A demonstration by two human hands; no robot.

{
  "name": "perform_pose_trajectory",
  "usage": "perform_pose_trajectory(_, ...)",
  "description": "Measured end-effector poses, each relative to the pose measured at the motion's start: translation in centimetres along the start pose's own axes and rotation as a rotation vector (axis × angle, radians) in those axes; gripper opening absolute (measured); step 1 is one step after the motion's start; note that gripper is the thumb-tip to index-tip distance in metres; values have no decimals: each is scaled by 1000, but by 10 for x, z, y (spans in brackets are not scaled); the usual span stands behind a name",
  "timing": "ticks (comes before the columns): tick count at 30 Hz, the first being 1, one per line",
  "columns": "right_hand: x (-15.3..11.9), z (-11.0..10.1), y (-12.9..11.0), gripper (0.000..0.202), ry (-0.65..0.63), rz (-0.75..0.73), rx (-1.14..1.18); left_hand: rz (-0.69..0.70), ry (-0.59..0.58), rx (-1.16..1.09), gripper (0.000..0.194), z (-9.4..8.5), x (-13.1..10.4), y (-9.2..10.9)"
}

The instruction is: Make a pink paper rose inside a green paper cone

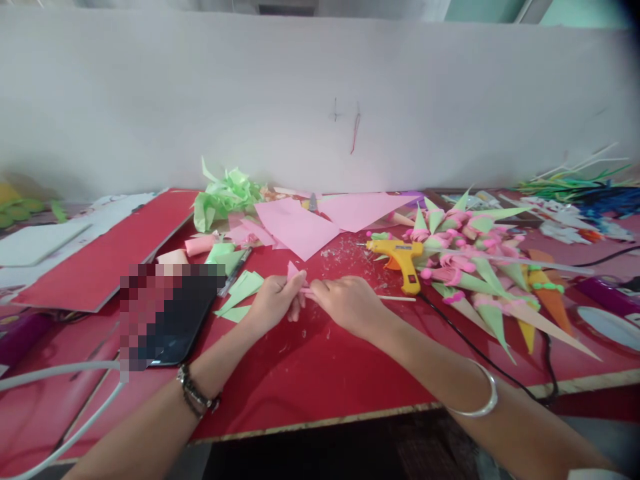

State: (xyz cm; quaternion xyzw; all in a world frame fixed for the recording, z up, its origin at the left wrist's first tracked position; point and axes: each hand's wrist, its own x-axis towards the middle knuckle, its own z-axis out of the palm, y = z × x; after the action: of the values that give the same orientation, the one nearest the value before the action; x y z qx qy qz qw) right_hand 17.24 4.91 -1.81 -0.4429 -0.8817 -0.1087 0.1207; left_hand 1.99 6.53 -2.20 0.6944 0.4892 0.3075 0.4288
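Both hands meet over the middle of the red table (pixel 300 393). My left hand (pixel 277 298) pinches a small piece of pink paper (pixel 293 269), whose pointed tip sticks up above the thumb. Close beside it, my right hand (pixel 345 300) has its fingers wrapped round the other end of the pink paper and a thin pale stick (pixel 397 299) that juts out to the right. Green paper pieces (pixel 243 290) lie just left of my left hand. Beyond the hands rest large pink paper sheets (pixel 297 227).
A yellow glue gun (pixel 405 257) with a black cord lies right of centre, beside a pile of pink and green paper cones (pixel 480 267). A dark phone (pixel 183 323) is at left, near a red board (pixel 115 250). Crumpled green paper (pixel 227 197) sits behind.
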Motion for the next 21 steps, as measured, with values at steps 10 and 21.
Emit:
perform_pose_trajectory(10,-3,-20,22,43,-326,-73,760,581,-62,457,38,-14,-6,4)
perform_pose_trajectory(21,0,-1,12,31,31,-10,211,197,71,395,48,-7,-3,6)
